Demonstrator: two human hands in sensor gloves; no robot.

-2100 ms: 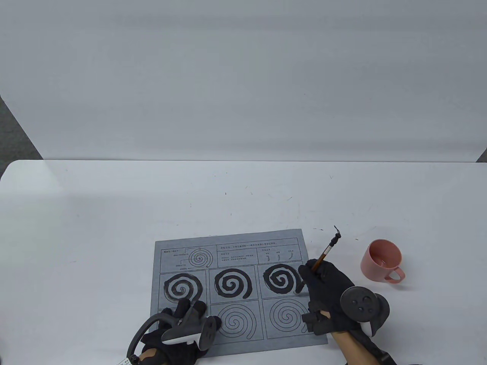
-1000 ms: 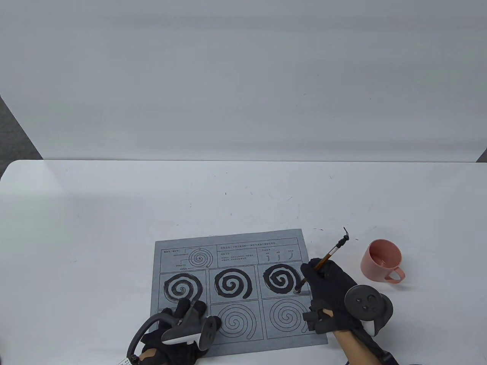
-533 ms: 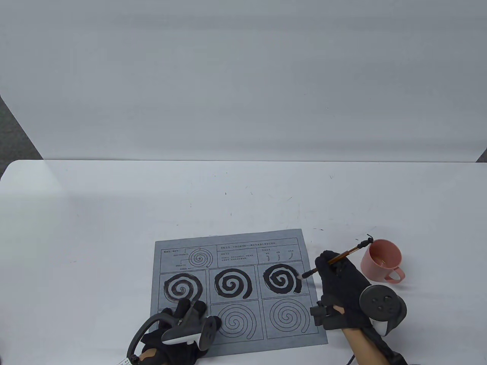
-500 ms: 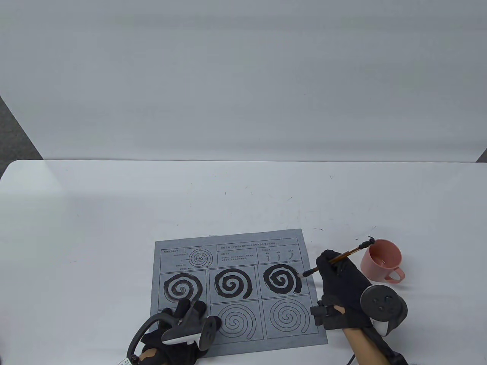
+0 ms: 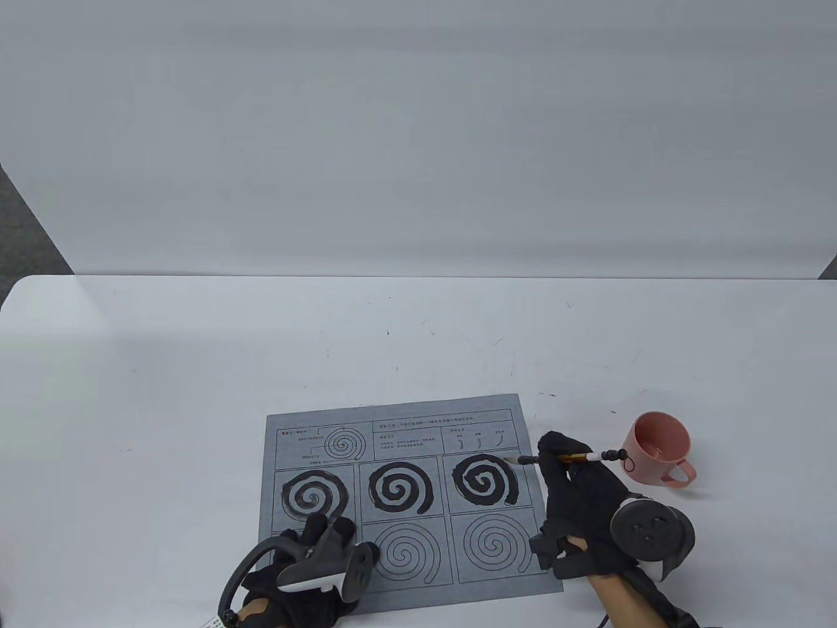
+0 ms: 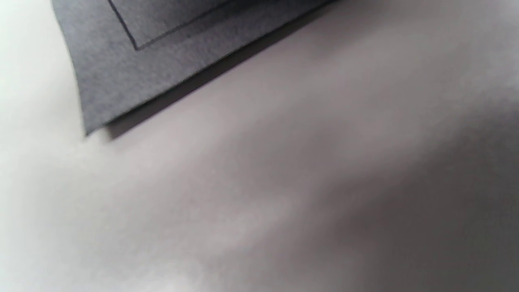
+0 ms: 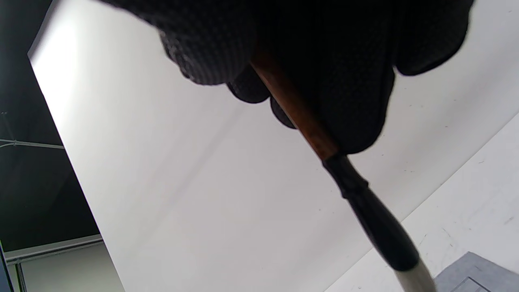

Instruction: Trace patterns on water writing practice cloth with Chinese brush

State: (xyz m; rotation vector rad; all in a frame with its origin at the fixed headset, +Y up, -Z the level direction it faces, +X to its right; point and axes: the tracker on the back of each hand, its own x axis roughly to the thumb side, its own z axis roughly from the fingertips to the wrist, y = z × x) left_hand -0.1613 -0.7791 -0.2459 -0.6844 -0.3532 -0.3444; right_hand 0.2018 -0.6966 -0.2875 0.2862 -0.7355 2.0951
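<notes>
Having finished the third spiral, the right hand (image 5: 579, 487), its grip closed on the brush (image 5: 563, 458), has lifted it level beside the cup (image 5: 656, 456), likely to re-wet, while the left hand (image 5: 307, 562) rests flat on the cloth (image 5: 405, 418).

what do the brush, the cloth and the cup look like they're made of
Brush: brown handle, probably bamboo or wood with a slight sheen; black ferrule, pale bristles, likely hair.
Cloth: matte grey sheet with printed lines, thin and flat; fabric-faced paper, hard to tell.
Cup: matte pink, thick wall and moulded handle, likely plastic.
</notes>
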